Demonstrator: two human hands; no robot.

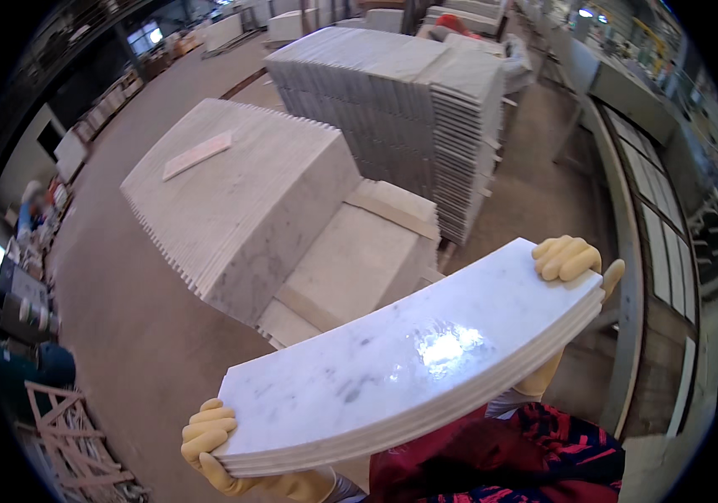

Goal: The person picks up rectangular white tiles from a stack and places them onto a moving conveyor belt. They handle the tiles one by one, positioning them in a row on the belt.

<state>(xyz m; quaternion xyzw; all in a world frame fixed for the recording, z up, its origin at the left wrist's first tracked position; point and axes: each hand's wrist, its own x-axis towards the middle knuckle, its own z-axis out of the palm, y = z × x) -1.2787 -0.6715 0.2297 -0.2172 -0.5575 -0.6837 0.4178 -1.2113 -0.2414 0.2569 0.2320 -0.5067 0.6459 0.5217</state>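
Note:
A small stack of long, polished white marble slabs (pixel 325 377) with grey veining is held up in front of my body. Several layers show along its near edge, and a bright light reflects off the wet-looking top face. My left hand (pixel 208 436), in a yellow glove, is closed around the left end, fingers over the top edge. At the right end my right hand (pixel 569 260), gloved the same way, grips with its fingers on the top and the thumb at the side. The slabs tilt, their right end farther from me than the left.
Just beyond stands a stack of marble slabs (pixel 283 201) with a narrow pinkish strip (pixel 198 156) on top, and a lower stack (pixel 346 256) beside it. Behind is a taller stack (pixel 359 109). A conveyor line (pixel 661 243) runs along the right; a wooden frame (pixel 65 436) lies lower left.

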